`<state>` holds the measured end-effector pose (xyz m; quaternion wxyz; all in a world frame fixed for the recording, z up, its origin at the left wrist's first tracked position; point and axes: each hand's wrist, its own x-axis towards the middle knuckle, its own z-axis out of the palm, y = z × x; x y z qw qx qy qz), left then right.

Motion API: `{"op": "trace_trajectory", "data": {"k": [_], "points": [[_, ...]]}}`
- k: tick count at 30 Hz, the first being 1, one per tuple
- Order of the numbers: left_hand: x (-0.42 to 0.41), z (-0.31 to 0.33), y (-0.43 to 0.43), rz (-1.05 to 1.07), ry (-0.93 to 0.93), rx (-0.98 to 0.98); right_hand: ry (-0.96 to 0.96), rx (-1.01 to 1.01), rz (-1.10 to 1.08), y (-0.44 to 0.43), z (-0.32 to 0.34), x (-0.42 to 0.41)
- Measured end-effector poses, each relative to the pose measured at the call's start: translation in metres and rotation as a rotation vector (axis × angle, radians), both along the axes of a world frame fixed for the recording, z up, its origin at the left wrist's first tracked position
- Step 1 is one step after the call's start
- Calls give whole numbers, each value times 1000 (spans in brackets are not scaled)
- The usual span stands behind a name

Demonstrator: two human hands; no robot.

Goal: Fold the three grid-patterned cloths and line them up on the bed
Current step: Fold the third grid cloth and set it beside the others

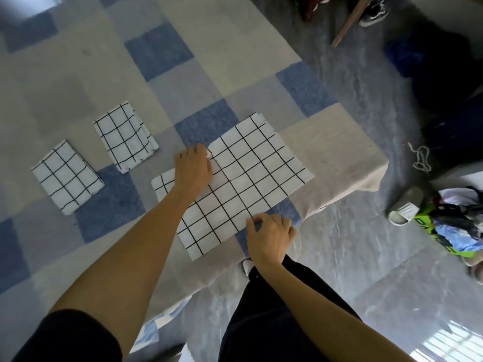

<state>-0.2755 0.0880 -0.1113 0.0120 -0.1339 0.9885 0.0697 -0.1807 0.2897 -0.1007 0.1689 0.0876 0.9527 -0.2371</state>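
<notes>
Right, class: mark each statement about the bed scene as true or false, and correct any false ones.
1. Two small folded white grid-patterned cloths lie to the left of the large one. True.
2. The large white grid-patterned cloth is already folded as small as the others. False: it is far larger than they are.
3. The left hand rests on the large cloth. True.
4. The right hand is holding a shoe. False: it pinches the cloth's near edge.
5. The blue and beige checked bedspread is plain red. False: it has blue, grey and beige squares.
</notes>
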Motion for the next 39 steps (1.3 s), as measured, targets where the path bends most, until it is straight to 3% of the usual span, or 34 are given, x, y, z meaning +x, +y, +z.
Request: {"op": "trace_trajectory", "data": {"k": [8, 13, 19, 22, 25, 32, 39], "points": [[-2, 5, -3, 202, -107, 140, 15, -11, -103, 0, 2, 3], [-7, 9, -1, 204, -180, 182, -58, 18, -147, -4, 4, 6], [2, 20, 5, 168, -36, 296, -16, 67, -36, -6, -2, -1], [10, 27, 1, 175, 47, 489, -13, 71, -11, -7, -4, -3], [19, 43, -2, 225, 114, 682, -14, -52, -71, -3, -2, -5], [35, 91, -17, 300, 300, 918, 58, -534, -244, 8, 48, -40], [44, 131, -43, 387, 450, 865, 131, -812, -96, -2, 105, -94]]}}
